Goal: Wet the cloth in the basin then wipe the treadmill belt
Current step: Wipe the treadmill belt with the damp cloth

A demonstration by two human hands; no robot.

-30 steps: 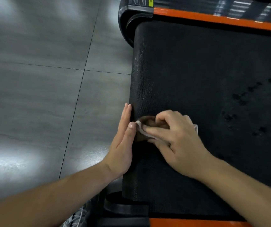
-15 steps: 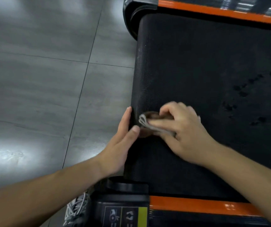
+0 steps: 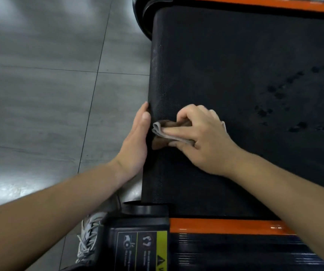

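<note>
The black treadmill belt [image 3: 235, 65] fills the right of the view. My right hand [image 3: 200, 137] presses a folded brown and grey cloth [image 3: 163, 132] onto the belt near its left end. My left hand [image 3: 135, 141] lies flat, fingers straight, against the belt's rounded left end, right beside the cloth. Several dark wet spots [image 3: 294, 98] dot the belt to the right. The basin is not in view.
Orange side rails run along the top [image 3: 274, 4] and bottom [image 3: 225, 225] of the belt. A warning label [image 3: 143, 249] sits on the black end cap near me. A grey laced shoe [image 3: 88, 235] stands on the grey tiled floor [image 3: 49, 94] at left.
The view has shifted toward the near rail. My right hand with the cloth stays near the belt's left end; my left hand straightened flat against the belt end.
</note>
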